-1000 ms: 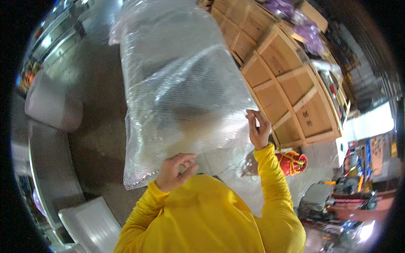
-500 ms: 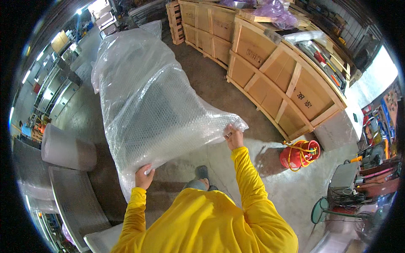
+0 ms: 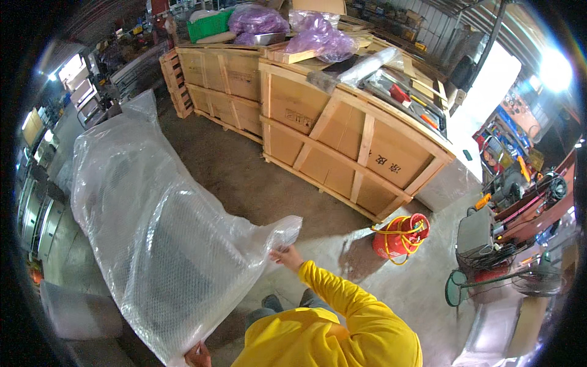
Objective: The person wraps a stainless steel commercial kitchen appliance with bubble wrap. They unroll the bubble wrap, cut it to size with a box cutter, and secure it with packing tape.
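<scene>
A long sheet of clear bubble wrap (image 3: 165, 244) drapes over a large form that stretches away to the far left; what lies beneath is hidden. At its near lower corner, my left hand (image 3: 197, 355) grips the edge, partly cut off by the frame's bottom. My right hand (image 3: 287, 257) is closed on the bunched right corner, whose loose end sticks out past the fingers. Between my two hands the near edge hangs above the floor, close to my legs.
Wooden crates (image 3: 318, 134) stand across the middle, with purple plastic bags (image 3: 322, 38), tools and a green basket (image 3: 210, 25) on top. A red gas cylinder (image 3: 400, 237) with a yellow hose stands right of me. A fan (image 3: 538, 279) and cables lie farther right. A bubble wrap roll (image 3: 82, 312) sits at left.
The view has swung to the right, so the wrap and both hands appear farther left. Both hands keep hold of the wrap, and the left one sits lower in the picture.
</scene>
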Action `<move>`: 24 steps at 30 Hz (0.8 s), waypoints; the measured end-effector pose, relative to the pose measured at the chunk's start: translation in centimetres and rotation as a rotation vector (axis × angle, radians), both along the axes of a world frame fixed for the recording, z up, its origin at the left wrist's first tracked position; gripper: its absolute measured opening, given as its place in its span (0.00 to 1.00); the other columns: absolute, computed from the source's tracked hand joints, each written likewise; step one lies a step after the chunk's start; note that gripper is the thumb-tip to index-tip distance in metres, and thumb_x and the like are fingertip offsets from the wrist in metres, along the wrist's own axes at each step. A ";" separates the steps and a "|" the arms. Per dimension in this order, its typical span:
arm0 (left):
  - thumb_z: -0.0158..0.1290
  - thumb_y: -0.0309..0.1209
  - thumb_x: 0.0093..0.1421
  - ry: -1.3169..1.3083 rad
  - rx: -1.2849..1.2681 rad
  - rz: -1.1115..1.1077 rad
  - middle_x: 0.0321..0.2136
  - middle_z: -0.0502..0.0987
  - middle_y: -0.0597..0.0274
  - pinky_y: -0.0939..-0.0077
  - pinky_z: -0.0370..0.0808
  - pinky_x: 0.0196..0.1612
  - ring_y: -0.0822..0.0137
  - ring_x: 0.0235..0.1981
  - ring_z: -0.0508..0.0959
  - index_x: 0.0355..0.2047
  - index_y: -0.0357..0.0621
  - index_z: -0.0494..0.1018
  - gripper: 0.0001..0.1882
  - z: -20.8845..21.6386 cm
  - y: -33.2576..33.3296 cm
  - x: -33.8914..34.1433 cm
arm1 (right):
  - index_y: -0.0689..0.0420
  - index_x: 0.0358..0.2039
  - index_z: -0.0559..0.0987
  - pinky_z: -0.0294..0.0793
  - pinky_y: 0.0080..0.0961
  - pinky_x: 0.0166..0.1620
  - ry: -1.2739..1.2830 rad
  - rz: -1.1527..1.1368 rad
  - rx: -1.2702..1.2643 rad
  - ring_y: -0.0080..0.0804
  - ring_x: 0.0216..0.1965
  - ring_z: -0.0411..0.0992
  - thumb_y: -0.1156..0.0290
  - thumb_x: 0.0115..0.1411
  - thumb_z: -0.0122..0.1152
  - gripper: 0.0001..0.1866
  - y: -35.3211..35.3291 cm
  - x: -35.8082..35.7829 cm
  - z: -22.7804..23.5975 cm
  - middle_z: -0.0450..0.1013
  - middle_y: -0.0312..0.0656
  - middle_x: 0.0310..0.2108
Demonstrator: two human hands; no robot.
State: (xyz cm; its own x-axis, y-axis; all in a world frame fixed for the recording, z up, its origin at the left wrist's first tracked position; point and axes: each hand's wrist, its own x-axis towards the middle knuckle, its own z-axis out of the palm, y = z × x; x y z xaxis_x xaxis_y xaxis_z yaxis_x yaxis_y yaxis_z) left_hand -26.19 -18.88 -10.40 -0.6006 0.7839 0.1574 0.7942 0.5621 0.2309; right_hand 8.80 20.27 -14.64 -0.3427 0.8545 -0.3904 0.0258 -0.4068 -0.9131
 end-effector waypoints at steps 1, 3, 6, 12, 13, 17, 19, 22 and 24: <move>0.59 0.41 0.55 -0.016 -0.031 0.014 0.34 0.82 0.55 0.67 0.76 0.41 0.57 0.34 0.81 0.35 0.46 0.82 0.13 0.6 0.6 0.4 | 0.57 0.36 0.79 0.76 0.24 0.35 -0.006 0.103 -0.078 0.25 0.34 0.74 0.49 0.57 0.65 0.22 0.2 0.7 0.4 0.76 0.35 0.31; 0.59 0.42 0.56 -0.029 -0.070 0.035 0.32 0.82 0.56 0.69 0.78 0.40 0.59 0.32 0.81 0.34 0.46 0.82 0.13 1.6 2.5 1.3 | 0.56 0.37 0.79 0.75 0.25 0.35 -0.021 0.304 -0.185 0.24 0.34 0.74 0.45 0.58 0.61 0.24 0.7 2.5 1.1 0.76 0.35 0.31; 0.59 0.41 0.56 -0.057 -0.105 0.017 0.33 0.82 0.55 0.68 0.77 0.40 0.60 0.33 0.81 0.35 0.46 0.81 0.14 1.9 7.7 2.8 | 0.55 0.42 0.78 0.75 0.24 0.37 -0.292 0.978 -0.076 0.23 0.36 0.74 0.43 0.60 0.56 0.26 4.2 10.9 2.2 0.76 0.33 0.35; 0.58 0.41 0.57 -0.184 -0.225 0.041 0.35 0.81 0.55 0.68 0.77 0.41 0.62 0.34 0.80 0.38 0.44 0.79 0.15 -1.7 18.0 6.5 | 0.57 0.48 0.78 0.75 0.28 0.43 -0.467 0.002 0.143 0.32 0.42 0.75 0.62 0.64 0.48 0.18 24.7 38.1 4.9 0.76 0.41 0.43; 0.58 0.41 0.57 -0.245 -0.262 0.088 0.35 0.81 0.55 0.68 0.77 0.41 0.62 0.35 0.80 0.39 0.44 0.79 0.15 -2.6 18.3 7.7 | 0.57 0.49 0.77 0.75 0.30 0.45 -0.510 -0.285 0.265 0.35 0.43 0.74 0.65 0.64 0.47 0.17 29.5 42.8 6.2 0.76 0.41 0.44; 0.57 0.40 0.58 -0.681 -0.373 0.357 0.36 0.81 0.55 0.68 0.76 0.42 0.64 0.36 0.80 0.41 0.43 0.78 0.16 -6.6 17.2 16.9 | 0.57 0.58 0.67 0.67 0.37 0.54 -0.698 -0.634 0.856 0.40 0.54 0.68 0.68 0.66 0.46 0.20 51.3 58.4 14.3 0.69 0.47 0.54; 0.57 0.40 0.59 -0.931 -0.395 0.396 0.36 0.81 0.54 0.68 0.76 0.42 0.65 0.36 0.80 0.42 0.42 0.77 0.16 -7.9 18.3 22.5 | 0.58 0.66 0.58 0.60 0.40 0.62 -0.990 -0.554 0.824 0.40 0.62 0.61 0.63 0.67 0.47 0.28 59.9 63.1 16.2 0.62 0.51 0.62; 0.56 0.40 0.59 -1.198 -0.115 0.480 0.37 0.81 0.54 0.67 0.76 0.43 0.66 0.37 0.79 0.43 0.41 0.76 0.17 -8.7 21.1 30.3 | 0.60 0.62 0.63 0.65 0.43 0.56 -1.303 -0.551 1.012 0.43 0.57 0.67 0.56 0.66 0.50 0.29 67.8 66.3 15.5 0.66 0.54 0.58; 0.55 0.37 0.62 -1.045 -0.036 0.456 0.37 0.81 0.50 0.74 0.76 0.44 0.65 0.39 0.80 0.41 0.37 0.76 0.15 -8.6 22.4 34.6 | 0.59 0.59 0.66 0.67 0.42 0.53 -1.471 -0.441 0.803 0.43 0.53 0.68 0.58 0.64 0.51 0.27 70.7 67.3 14.0 0.68 0.52 0.53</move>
